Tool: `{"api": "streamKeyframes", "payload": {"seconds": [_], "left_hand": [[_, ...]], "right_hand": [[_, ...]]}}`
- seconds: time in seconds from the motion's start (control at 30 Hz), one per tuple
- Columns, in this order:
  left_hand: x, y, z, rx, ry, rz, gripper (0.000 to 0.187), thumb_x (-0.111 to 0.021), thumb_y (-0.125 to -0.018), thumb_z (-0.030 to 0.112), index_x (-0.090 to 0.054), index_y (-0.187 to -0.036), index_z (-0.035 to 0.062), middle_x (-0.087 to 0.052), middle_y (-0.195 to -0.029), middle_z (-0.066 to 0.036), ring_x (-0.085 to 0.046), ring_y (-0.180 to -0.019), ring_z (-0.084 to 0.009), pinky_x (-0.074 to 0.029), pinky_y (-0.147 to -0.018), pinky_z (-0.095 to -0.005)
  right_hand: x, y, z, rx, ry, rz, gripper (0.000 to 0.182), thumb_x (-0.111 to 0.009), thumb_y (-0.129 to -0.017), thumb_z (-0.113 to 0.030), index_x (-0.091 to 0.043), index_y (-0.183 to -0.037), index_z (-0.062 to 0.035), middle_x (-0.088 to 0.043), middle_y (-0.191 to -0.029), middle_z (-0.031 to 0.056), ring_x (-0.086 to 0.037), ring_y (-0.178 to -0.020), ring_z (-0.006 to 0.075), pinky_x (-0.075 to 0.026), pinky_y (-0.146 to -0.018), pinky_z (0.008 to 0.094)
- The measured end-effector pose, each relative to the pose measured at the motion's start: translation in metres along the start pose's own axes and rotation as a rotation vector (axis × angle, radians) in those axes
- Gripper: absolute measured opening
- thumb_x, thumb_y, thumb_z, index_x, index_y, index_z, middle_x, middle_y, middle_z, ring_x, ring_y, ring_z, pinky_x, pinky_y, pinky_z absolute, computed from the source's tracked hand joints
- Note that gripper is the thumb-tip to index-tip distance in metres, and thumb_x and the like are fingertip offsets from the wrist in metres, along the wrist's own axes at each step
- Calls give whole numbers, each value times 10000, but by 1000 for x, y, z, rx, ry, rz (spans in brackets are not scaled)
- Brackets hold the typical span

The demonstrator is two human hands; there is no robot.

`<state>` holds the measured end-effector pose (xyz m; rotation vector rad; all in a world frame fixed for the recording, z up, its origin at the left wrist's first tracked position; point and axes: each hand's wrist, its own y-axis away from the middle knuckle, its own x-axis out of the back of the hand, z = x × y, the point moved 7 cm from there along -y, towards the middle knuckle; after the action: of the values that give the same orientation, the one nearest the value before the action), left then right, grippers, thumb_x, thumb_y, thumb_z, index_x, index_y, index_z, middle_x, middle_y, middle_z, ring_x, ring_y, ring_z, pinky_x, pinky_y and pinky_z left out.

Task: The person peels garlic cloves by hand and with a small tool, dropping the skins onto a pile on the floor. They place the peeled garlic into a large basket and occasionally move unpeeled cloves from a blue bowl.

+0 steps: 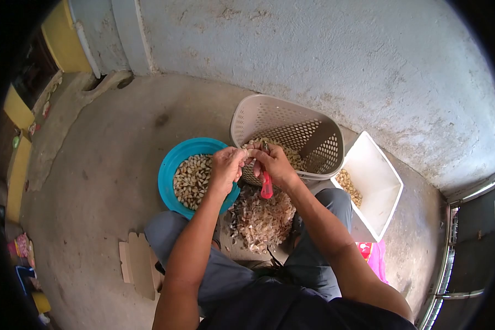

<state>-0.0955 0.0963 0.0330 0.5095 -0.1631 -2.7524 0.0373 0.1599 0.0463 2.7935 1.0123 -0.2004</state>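
Note:
My left hand [227, 169] is closed in a pinch, its fingertips meeting those of my right hand; whatever is between them is too small to make out. My right hand [278, 165] is wrapped round a small knife [267, 186], its red handle pointing down toward me. Both hands are over the front edge of a grey-brown perforated basket [247, 113], which has pale garlic cloves [296, 159] at its bottom. Left of my hands, a teal basin [166, 184] contains many garlic cloves [191, 179]. Below them lies a heap of papery garlic skins [264, 220] between my feet.
On the right stands a white box [377, 184], with pale cloves [347, 186] inside. A pink bag [377, 261] lies beneath its near side. Flattened cardboard [140, 264] is on the concrete floor [93, 220] at the left. A blue-grey wall [324, 49] rises behind the basket.

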Motion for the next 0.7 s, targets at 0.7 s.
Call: {"api": "streamKeyframes", "payload": {"seconds": [0.7], "left_hand": [[-8, -2, 1, -164, -130, 27, 155, -663, -959, 134, -641, -895, -6, -594, -705, -20, -512, -476, -63, -357, -368, -235]], "right_hand": [[11, -4, 16, -67, -240, 41, 196, -612, -1029, -143, -625, -1180, -20, -661, -777, 49, -593, -520, 113, -413, -380, 246]]}}
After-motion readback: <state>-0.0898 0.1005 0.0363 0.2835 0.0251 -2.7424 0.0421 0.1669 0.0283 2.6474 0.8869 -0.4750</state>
